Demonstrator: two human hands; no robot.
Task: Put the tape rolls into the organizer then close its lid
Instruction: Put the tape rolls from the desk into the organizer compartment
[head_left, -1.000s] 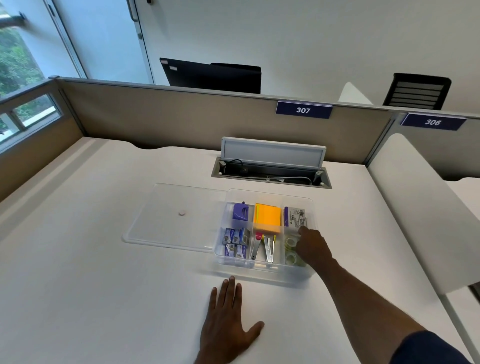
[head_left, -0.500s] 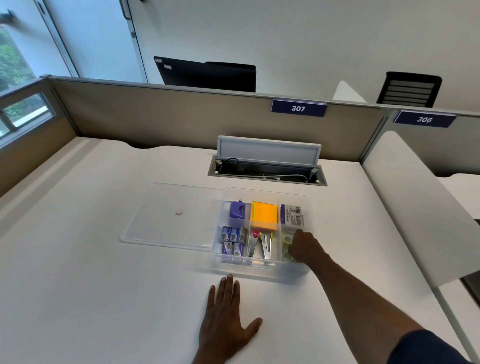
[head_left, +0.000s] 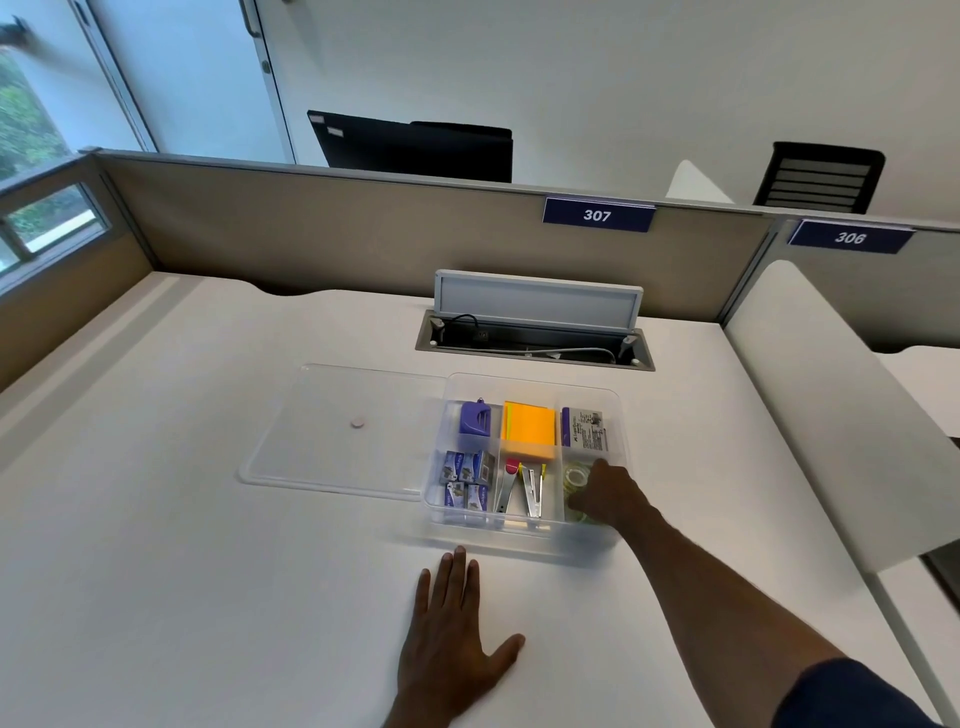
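Observation:
The clear plastic organizer (head_left: 519, 540) stands open on the white desk, its lid (head_left: 332, 431) lying flat against its left side. In the near right compartment lies a clear tape roll (head_left: 574, 475). My right hand (head_left: 608, 493) reaches into that compartment, fingers curled down on a second tape roll that it mostly hides. In front of the organizer, my left hand (head_left: 447, 644) rests flat on the desk with its fingers spread and nothing in it.
The other compartments hold a purple sharpener (head_left: 475, 418), orange sticky notes (head_left: 529, 428), a printed packet (head_left: 589, 428), small staple boxes (head_left: 467, 480) and metal staplers (head_left: 524, 493). An open cable hatch (head_left: 535, 348) sits behind the organizer. A white partition (head_left: 831, 415) borders the desk's right side.
My right hand has slid a little toward the near end of the tape compartment and now covers the nearer roll. My left hand has stayed flat on the desk.

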